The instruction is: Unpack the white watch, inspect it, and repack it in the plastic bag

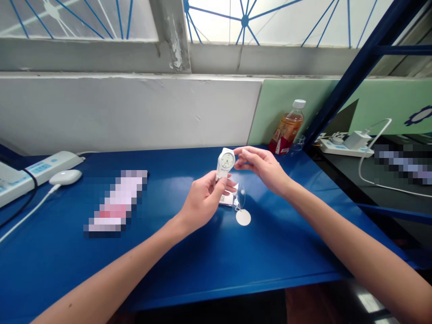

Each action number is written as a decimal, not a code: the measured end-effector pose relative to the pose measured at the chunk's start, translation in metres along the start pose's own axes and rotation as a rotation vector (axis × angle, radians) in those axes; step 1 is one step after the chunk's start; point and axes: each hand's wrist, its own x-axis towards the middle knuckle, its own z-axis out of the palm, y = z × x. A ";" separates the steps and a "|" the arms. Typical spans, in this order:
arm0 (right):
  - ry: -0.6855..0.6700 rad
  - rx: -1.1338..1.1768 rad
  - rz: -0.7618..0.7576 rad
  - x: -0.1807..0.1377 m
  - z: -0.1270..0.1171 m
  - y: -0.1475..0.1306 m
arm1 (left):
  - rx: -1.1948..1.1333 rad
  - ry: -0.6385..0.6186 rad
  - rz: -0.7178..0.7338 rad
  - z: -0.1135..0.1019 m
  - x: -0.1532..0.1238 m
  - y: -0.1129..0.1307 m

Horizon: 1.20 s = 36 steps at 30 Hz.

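A white wristwatch [227, 159] with a round, pale dial stands raised above the blue desk. My left hand [204, 198] is closed around its strap, with the dial facing me. Beside the watch's right edge is my right hand [261, 165], its fingers apart and loosely bent. The index fingertip reaches the upper edge of the case; whether it presses there I cannot tell. Below the hands lie a small clear-and-white package [227, 199], partly hidden by my left fingers, and a round white tag [243, 218] on the desk.
A blurred-out flat object [116, 202] lies to the left on the blue desk [162, 279]. Further left are a power strip [60, 162] and a white charger puck [65, 177] with its cable. A drink bottle [286, 128] stands at the back right, near a slanted blue metal post [351, 74].
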 end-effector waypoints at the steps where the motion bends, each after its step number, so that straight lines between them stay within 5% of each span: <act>1: 0.017 -0.109 -0.023 -0.003 -0.001 -0.002 | 0.170 0.073 0.080 -0.003 0.000 -0.002; 6: -0.123 -0.150 0.050 -0.030 0.001 -0.004 | 0.762 0.110 0.463 -0.008 -0.001 -0.018; 9: -0.051 -0.174 0.034 -0.043 0.002 0.004 | 0.913 0.031 0.561 -0.004 -0.002 -0.022; 14: 0.017 -0.248 0.048 -0.049 -0.003 0.014 | 0.890 -0.172 0.465 -0.007 0.003 -0.017; 22: 0.087 -0.511 -0.007 -0.040 -0.018 0.016 | 0.883 -0.387 0.328 -0.042 0.017 -0.022; 28: 0.195 -0.917 0.008 -0.038 -0.026 0.019 | 0.882 -0.281 0.262 -0.039 0.010 -0.039; 36: 0.101 -0.753 0.098 -0.039 -0.017 0.021 | 0.809 -0.200 0.249 -0.034 0.005 -0.039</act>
